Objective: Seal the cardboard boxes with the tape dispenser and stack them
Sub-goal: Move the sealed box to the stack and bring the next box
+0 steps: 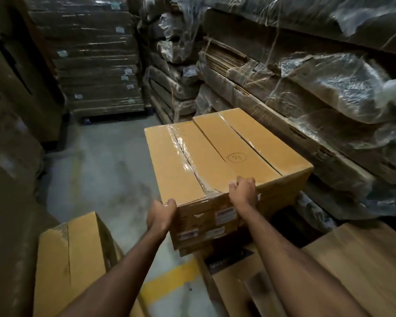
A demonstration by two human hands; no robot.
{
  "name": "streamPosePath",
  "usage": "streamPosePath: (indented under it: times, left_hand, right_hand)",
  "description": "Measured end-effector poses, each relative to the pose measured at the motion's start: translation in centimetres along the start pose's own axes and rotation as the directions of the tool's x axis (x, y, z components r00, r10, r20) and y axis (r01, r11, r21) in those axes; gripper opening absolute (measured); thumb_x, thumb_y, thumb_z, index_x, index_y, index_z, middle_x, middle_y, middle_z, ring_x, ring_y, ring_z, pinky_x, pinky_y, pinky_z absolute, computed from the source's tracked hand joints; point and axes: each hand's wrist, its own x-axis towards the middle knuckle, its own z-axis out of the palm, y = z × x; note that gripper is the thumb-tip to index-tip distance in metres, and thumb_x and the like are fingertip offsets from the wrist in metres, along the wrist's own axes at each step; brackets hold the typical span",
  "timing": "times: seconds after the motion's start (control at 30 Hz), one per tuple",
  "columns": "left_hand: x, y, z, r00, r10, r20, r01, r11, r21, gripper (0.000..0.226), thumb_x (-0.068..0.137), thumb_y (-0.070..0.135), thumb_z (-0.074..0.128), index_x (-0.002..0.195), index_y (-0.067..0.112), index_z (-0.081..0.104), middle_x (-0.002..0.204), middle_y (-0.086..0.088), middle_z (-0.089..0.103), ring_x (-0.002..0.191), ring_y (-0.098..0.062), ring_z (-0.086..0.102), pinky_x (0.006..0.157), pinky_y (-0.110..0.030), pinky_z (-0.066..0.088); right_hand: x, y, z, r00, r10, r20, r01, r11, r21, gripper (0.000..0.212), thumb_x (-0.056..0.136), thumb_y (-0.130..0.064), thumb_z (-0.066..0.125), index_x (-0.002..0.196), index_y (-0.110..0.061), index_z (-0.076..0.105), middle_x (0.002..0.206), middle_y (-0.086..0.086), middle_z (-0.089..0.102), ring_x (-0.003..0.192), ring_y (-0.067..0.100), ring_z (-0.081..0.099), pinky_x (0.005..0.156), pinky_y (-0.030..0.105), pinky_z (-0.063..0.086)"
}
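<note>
Left of the grip, one box (71, 259) awaits stacking. The left hand (161, 217) and right hand (242, 191) clasp the taped box (206, 161), set on a lower box (192, 249). No dispenser visible.

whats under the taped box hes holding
Beneath the taped box, held by the left hand and right hand, another box's edge shows; the rest is covered.

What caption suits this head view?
Both hands, left and right, grip a taped cardboard box atop a stack.
</note>
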Motion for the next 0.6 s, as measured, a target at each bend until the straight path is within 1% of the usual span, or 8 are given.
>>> streamPosePath:
  times: [0.1, 0.17, 0.27, 0.33, 0.4, 0.47, 0.53, 0.6]
  left_hand:
    - [0.4, 1.2, 0.7, 0.999, -0.003, 0.038, 0.001, 0.997, 0.072, 0.053, 0.068, 0.048, 0.042, 0.091, 0.003, 0.057, 0.090, -0.017, 0.064, 0.084, -0.038, 0.063, 0.076, -0.049, 0.059]
    - [0.5, 1.1, 1.2, 0.999, -0.001, 0.041, -0.004, 0.995, 0.104, 0.056, 0.071, 0.046, 0.040, 0.100, 0.001, 0.057, 0.097, -0.021, 0.064, 0.088, -0.040, 0.063, 0.077, -0.049, 0.059]
    - [0.8, 0.7, 1.9, 0.999, -0.005, 0.034, -0.001, 0.986, 0.165, 0.046, 0.086, 0.038, 0.046, 0.104, -0.002, 0.058, 0.102, -0.024, 0.066, 0.092, -0.042, 0.063, 0.078, -0.043, 0.057]
    - [0.8, 0.8, 2.2, 0.999, -0.007, 0.036, -0.001, 0.976, 0.219, 0.041, 0.094, 0.033, 0.047, 0.109, -0.002, 0.059, 0.106, -0.025, 0.066, 0.096, -0.043, 0.063, 0.079, -0.039, 0.053]
    - [0.9, 0.7, 2.5, 0.998, -0.008, 0.058, -0.008, 0.964, 0.266, 0.042, 0.097, 0.033, 0.046, 0.110, -0.004, 0.060, 0.107, -0.025, 0.067, 0.098, -0.043, 0.063, 0.078, -0.038, 0.051]
    - [1.0, 0.3, 2.8, 0.996, -0.020, 0.086, -0.004, 0.961, 0.275, 0.043, 0.098, 0.033, 0.044, 0.103, -0.005, 0.063, 0.103, -0.026, 0.068, 0.095, -0.043, 0.065, 0.077, -0.039, 0.052]
    - [1.2, 0.0, 3.0, 0.993, -0.015, 0.116, -0.018, 0.961, 0.276, 0.042, 0.099, 0.031, 0.042, 0.099, -0.006, 0.063, 0.101, -0.027, 0.068, 0.093, -0.043, 0.065, 0.074, -0.039, 0.052]
    - [1.2, -0.2, 2.9, 0.992, -0.001, 0.127, -0.033, 0.963, 0.266, 0.040, 0.100, 0.031, 0.041, 0.098, -0.004, 0.061, 0.101, -0.027, 0.067, 0.092, -0.041, 0.064, 0.070, -0.037, 0.047]
  right_hand:
    - [0.4, 1.2, 1.0, 0.994, -0.093, -0.063, 0.079, 0.978, -0.193, 0.039, 0.102, -0.038, 0.045, 0.134, -0.018, 0.057, 0.132, 0.007, 0.050, 0.117, 0.021, 0.046, 0.097, 0.037, 0.037]
    - [0.4, 1.9, 1.8, 0.986, -0.151, -0.072, 0.125, 0.952, -0.281, 0.041, 0.102, -0.045, 0.042, 0.131, -0.021, 0.058, 0.130, 0.006, 0.052, 0.117, 0.022, 0.042, 0.097, 0.039, 0.036]
    - [0.5, 2.6, 2.6, 0.980, -0.167, -0.107, 0.133, 0.953, -0.272, 0.044, 0.100, -0.050, 0.044, 0.128, -0.021, 0.060, 0.130, 0.008, 0.050, 0.117, 0.023, 0.041, 0.095, 0.039, 0.036]
    - [0.3, 2.9, 2.8, 0.976, -0.175, -0.132, 0.137, 0.957, -0.257, 0.041, 0.100, -0.045, 0.047, 0.127, -0.019, 0.062, 0.132, 0.010, 0.048, 0.117, 0.023, 0.041, 0.093, 0.038, 0.038]
    - [-0.2, 3.1, 3.6, 0.965, -0.214, -0.154, 0.176, 0.958, -0.226, 0.034, 0.100, -0.036, 0.051, 0.124, -0.016, 0.065, 0.139, 0.012, 0.044, 0.124, 0.025, 0.041, 0.092, 0.037, 0.043]
    - [-1.1, 3.4, 4.7, 0.940, -0.289, -0.181, 0.246, 0.943, -0.225, 0.027, 0.098, -0.029, 0.055, 0.119, -0.015, 0.066, 0.144, 0.015, 0.045, 0.132, 0.029, 0.041, 0.099, 0.043, 0.044]
    - [-1.7, 3.5, 5.7, 0.933, -0.324, -0.158, 0.290, 0.935, -0.206, 0.032, 0.100, -0.027, 0.049, 0.126, -0.014, 0.063, 0.144, 0.013, 0.050, 0.137, 0.030, 0.039, 0.110, 0.048, 0.037]
    - [-1.9, 3.4, 6.3, 0.934, -0.320, -0.161, 0.297, 0.943, -0.148, 0.039, 0.101, -0.029, 0.041, 0.131, -0.012, 0.060, 0.146, 0.014, 0.051, 0.139, 0.031, 0.038, 0.114, 0.049, 0.032]
